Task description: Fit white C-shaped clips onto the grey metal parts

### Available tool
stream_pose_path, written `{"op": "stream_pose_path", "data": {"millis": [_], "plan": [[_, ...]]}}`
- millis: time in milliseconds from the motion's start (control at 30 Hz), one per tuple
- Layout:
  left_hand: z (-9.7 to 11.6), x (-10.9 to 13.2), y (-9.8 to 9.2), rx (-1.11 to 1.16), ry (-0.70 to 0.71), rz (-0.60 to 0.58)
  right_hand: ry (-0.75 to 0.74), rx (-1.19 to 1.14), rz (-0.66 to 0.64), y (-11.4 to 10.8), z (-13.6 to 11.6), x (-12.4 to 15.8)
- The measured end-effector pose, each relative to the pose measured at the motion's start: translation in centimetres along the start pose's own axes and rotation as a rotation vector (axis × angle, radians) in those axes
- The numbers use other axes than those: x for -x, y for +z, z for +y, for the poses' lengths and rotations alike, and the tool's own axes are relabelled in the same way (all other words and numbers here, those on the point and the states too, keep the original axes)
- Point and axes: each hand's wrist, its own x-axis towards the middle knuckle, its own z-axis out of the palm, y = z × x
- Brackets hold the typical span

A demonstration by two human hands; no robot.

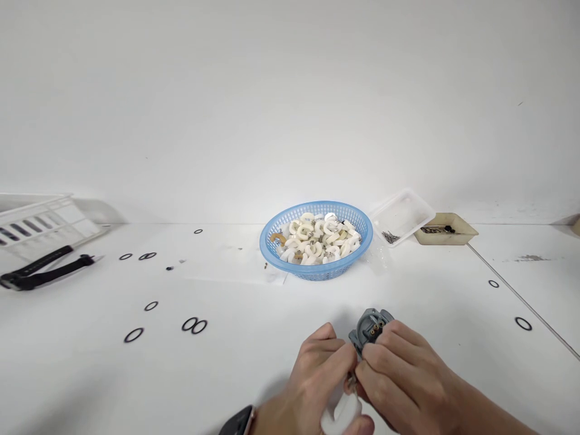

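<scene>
Low in the head view, my right hand (403,368) is closed round a small grey plastic housing (369,326) with brass contacts showing in its open top. My left hand (317,374) is closed too, fingers pinched against the base of the housing, with a white curved plastic piece (342,414) held under its palm. The two hands touch each other over the white table (226,386). A dark watch (238,421) sits on my left wrist.
A blue mesh basket (316,269) of white curved pieces stands behind the hands. A clear tray (401,216) and a beige tray (446,229) lie at the back right. Several black rubber rings (194,325) are scattered about. Black straps (43,273) and a white crate (40,220) are at the far left.
</scene>
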Motion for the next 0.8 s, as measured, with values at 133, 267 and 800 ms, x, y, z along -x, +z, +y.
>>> {"op": "stream_pose_path", "data": {"millis": [133, 267, 800], "plan": [[0.1, -0.4, -0.2, 0.015, -0.018, 0.014, -0.048, 0.044, 0.007, -0.5, 0.5, -0.7], [0.4, -1.5, -0.6, 0.025, 0.02, 0.047, -0.069, 0.118, 0.012, -0.9, 1.2, -0.8], [-0.1, -4.9, 0.9, -0.12, -0.257, 0.0, 0.718, -0.308, -0.227, -1.7, 7.3, 1.4]]}}
